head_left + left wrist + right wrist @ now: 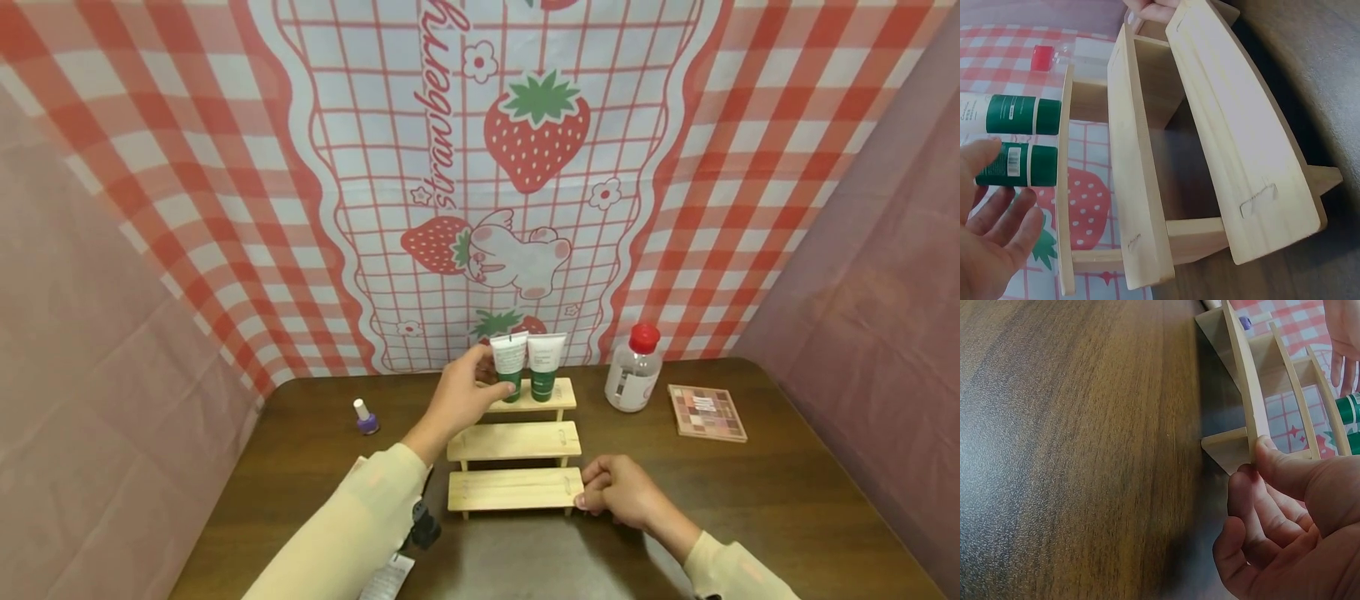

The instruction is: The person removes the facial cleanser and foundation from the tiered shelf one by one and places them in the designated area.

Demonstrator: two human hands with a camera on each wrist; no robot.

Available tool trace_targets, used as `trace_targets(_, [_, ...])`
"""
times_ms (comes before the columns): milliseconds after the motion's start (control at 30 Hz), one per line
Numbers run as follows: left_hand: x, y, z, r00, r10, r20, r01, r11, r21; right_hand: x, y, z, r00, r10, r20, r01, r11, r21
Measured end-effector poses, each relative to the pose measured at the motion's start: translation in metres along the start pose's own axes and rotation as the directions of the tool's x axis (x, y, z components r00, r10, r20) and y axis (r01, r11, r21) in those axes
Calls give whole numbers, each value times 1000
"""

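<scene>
A three-step wooden rack [516, 490] stands on the brown table. Two white-and-green squeeze tubes stand upright, caps down, side by side on its top step. My left hand [463, 393] holds the left tube [509, 354], thumb in front and fingers behind; in the left wrist view the thumb lies across this tube [1042, 165]. Just right of it, the other tube [545, 360] is free of my hand. At the lowest step's right end, my right hand [622, 492] pinches the board between thumb and fingers, seen closely in the right wrist view [1291, 512].
A purple nail polish bottle [365, 417] stands at the left. To the right are a clear bottle with a red cap [633, 379] and an eyeshadow palette [707, 412]. Partly under my left sleeve lies a white item [390, 577]. A strawberry-print cloth [360, 208] hangs behind.
</scene>
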State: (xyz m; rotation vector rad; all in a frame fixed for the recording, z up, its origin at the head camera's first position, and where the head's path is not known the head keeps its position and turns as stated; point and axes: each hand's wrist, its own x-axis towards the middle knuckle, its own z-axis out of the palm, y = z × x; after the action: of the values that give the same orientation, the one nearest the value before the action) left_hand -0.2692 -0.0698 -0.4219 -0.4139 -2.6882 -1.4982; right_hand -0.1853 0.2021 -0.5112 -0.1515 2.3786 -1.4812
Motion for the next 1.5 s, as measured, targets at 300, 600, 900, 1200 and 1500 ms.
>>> trace_targets(300, [-1,2,1,1000,-18,-14,19,999,32,0,2,3,1000,-4,1,4,1000,2])
trace_targets(600, [-12,4,-17,1000,-27,0,27,999,17,0,2,4,1000,2,3,-2,1000,-6])
trace_targets(900, [-46,4,-59,999,30,17,-29,996,-83,2,3,5,1000,-15,6,15,1000,-1])
trace_targets(1200, [-103,-17,-107,1000,13,2,-13,1000,-21,2,-1,2,1000,-3,-5,3,1000,-11])
trace_targets(1500, [-162,-53,-130,995,-60,86,67,995,-75,0,1,0,1000,-20,7,20,1000,-4])
